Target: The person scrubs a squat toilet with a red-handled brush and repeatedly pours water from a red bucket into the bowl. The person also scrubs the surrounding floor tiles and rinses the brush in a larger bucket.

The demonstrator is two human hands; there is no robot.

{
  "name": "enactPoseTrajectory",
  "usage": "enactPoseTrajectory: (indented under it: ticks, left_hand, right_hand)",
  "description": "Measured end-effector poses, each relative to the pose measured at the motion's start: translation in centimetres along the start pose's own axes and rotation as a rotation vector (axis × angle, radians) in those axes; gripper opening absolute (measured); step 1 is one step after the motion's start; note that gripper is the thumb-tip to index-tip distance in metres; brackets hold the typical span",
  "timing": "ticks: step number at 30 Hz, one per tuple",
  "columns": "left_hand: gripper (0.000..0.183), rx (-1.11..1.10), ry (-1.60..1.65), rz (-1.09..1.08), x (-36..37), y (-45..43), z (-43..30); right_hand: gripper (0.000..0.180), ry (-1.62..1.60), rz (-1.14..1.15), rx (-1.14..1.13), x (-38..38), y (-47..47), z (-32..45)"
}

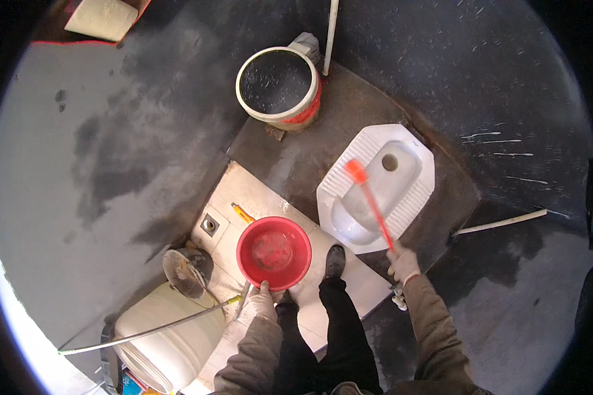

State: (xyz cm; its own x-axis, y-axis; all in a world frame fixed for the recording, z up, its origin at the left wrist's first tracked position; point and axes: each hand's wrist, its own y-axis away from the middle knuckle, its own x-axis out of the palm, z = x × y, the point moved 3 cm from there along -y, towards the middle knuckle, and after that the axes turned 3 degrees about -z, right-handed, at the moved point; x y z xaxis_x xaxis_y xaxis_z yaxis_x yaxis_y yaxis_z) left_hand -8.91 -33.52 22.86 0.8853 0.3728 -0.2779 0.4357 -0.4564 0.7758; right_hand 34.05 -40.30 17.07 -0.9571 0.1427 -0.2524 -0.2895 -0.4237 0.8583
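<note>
My left hand (264,302), in a light glove, grips the near rim of a round red plastic basin (274,253). The basin is tilted towards the camera and shows pale residue inside. On the right, my gloved right hand (403,265) is closed around the handle of a red long-handled brush (374,207). The brush head is blurred and hangs over the left side of a white ceramic squat toilet pan (393,170). This pan is set in a dark raised floor. Whether the brush touches the pan cannot be told.
A white bucket (300,124) of dark liquid stands at the back. Near the basin lie a yellow-handled utility knife (242,213) and a floor drain (209,225). A dirty bucket (188,271) and a large cream barrel (170,335) are at lower left. White pipes (504,222) stick out at the right.
</note>
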Motion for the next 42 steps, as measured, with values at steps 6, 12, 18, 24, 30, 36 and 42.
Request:
enactPoseTrajectory:
  ticks: [6,12,18,24,30,36,42]
  left_hand:
    - [0.024,0.042,0.004,-0.038,-0.8,0.0,1.6]
    - [0.022,-0.011,-0.052,0.011,-0.7,1.4,2.0]
    - [0.019,0.046,-0.069,0.020,-3.3,1.0,3.4]
    - [0.019,0.057,0.023,-0.019,-3.5,2.9,2.2]
    - [0.020,0.085,-0.048,-0.024,-6.4,3.7,2.6]
    - [0.021,0.036,0.054,-0.110,-8.1,5.0,2.6]
    - [0.027,0.055,0.073,-0.050,-8.1,5.1,2.9]
  right_hand:
    - [0.048,0.381,-0.017,-0.081,3.1,1.8,3.8]
    - [0.050,0.456,-0.093,-0.270,-0.3,3.9,-1.5]
    - [0.047,0.413,0.062,-0.098,2.4,3.6,5.1]
    - [0.053,0.746,0.000,-0.257,1.5,3.5,1.4]
    - [0.045,0.663,0.004,-0.100,2.4,0.0,9.3]
    - [0.053,1.128,0.134,-0.304,3.9,2.5,4.3]
    - [0.049,0.860,-0.177,-0.256,-4.1,-6.4,3.0]
